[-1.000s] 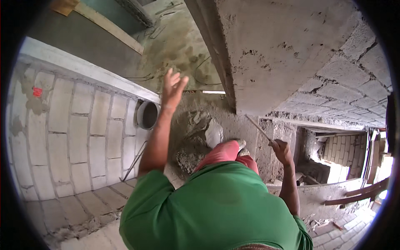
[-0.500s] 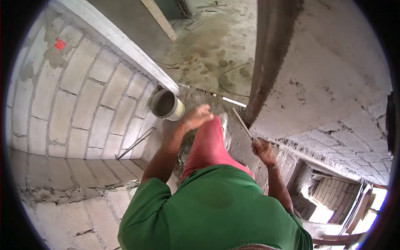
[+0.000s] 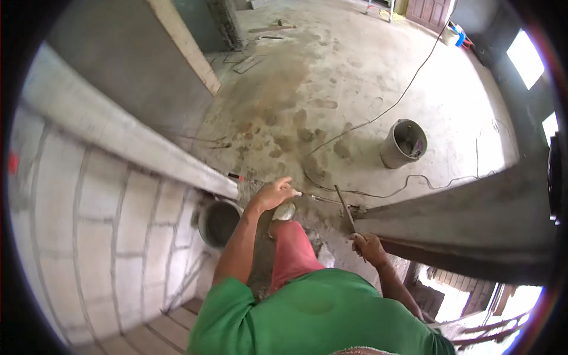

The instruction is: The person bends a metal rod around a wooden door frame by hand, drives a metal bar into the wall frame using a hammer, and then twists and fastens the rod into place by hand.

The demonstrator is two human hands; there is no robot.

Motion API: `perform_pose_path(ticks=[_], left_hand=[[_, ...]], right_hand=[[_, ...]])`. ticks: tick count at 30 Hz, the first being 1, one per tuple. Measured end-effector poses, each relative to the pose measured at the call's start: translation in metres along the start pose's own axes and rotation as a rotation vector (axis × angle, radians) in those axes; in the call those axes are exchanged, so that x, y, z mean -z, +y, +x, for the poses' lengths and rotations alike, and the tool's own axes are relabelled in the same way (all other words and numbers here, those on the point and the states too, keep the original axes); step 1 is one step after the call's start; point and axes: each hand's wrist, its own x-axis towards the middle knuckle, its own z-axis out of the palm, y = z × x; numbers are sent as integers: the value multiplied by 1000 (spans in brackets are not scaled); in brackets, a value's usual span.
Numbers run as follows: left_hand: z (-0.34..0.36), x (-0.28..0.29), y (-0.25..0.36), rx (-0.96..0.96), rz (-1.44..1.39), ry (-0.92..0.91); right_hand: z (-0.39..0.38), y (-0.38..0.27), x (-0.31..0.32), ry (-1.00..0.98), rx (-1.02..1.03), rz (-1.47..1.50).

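Note:
My right hand [image 3: 370,248] is closed around one end of a thin, straight stick [image 3: 345,207], which points forward and slightly left over the floor. Its material is hard to make out. My left hand [image 3: 274,195] hangs in front of me above one shoe [image 3: 284,212], fingers loosely stretched and apart, with nothing visible in them. Just left of my left forearm, a round bucket [image 3: 204,228] stands against the block wall; its inside looks dark grey.
Pale block wall [image 3: 97,236] rises on the left, with thin rods [image 3: 188,281] leaning on it. A concrete pillar [image 3: 455,222] stands at right. Beyond the threshold, a grey bucket [image 3: 390,151] and a loose cable [image 3: 408,92] lie on the stained floor [image 3: 278,94].
My view has swung up and right, bringing the room beyond and a second bucket into sight. My left hand has lowered beside my leg; the right still grips the stick.

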Motion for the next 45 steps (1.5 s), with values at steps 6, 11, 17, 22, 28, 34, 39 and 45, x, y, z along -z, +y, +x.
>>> perform_pose_path(ticks=[6, 11, 17, 22, 28, 34, 39, 45], left_hand=[[61, 179, -123, 277, -186, 380], [65, 241, -148, 504, -388, 252], [151, 301, -86, 478, -660, 281], [274, 354, -33, 356, -724, 221], [472, 417, 82, 191, -679, -6], [614, 497, 201, 39, -730, -132], [718, 586, 249, 3, -780, 54], [875, 703, 191, 65, -947, 233]], right_hand=[[169, -109, -61, 194, 75, -378], [256, -222, -67, 151, -6, -173], [365, -315, -57, 206, -34, 3], [471, -376, -20, 176, -9, 98], [633, -474, 56, -70, 9, 249], [793, -627, 113, -339, 144, 22], [921, -722, 120, -420, 189, -73], [1104, -803, 89, -358, 346, -179]])
